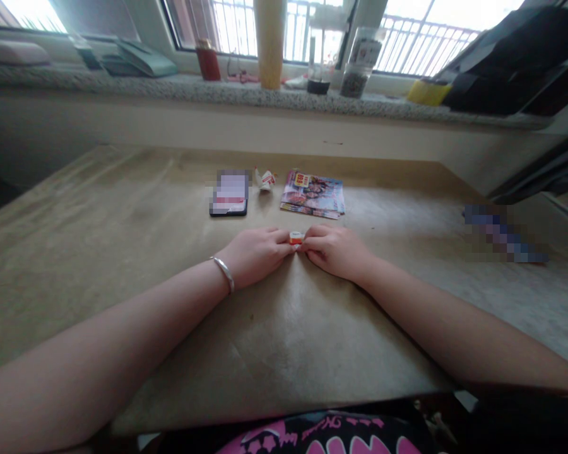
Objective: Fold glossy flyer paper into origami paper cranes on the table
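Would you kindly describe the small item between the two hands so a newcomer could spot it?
On the tan table, look just nearer than the colourful booklets. There the fingertips of the left hand and right hand frame a tiny piece. White above and orange below, it is far smaller than the booklets or the crumpled wrapper.

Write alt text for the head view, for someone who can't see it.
A person's left hand and right hand touch a small orange-and-white item between them at a tan table. Beyond it, left to right, lie a phone, a crumpled scrap and a stack of colorful printed items.
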Available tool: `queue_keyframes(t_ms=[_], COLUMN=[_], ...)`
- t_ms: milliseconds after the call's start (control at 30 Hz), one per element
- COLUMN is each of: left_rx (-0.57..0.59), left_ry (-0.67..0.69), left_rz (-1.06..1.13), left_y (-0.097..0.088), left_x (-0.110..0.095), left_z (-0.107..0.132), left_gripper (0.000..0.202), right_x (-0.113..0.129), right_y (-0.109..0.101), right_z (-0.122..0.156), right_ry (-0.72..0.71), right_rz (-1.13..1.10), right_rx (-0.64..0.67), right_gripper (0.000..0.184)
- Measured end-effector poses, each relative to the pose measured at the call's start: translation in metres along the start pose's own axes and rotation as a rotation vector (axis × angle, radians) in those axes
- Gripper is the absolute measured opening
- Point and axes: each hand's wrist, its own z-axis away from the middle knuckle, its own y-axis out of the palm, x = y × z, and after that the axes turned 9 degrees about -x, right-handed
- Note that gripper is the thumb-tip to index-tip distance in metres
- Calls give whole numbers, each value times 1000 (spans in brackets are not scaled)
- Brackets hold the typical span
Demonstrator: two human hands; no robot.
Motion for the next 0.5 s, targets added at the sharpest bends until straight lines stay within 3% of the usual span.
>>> queue_keyframes(t_ms=[200,500], left_rx=[52,30], left_ry=[-18,34], left_rz=[-11,-79], left_y=[-1,-7], left_x=[1,6], left_z=[0,0], left_gripper=[26,25], right_x=[2,3], right_y=[-4,-11], right_z=[-4,-4], right_ry=[19,38], right_rz=[51,86], right_rx=[41,88], right_gripper=[23,25])
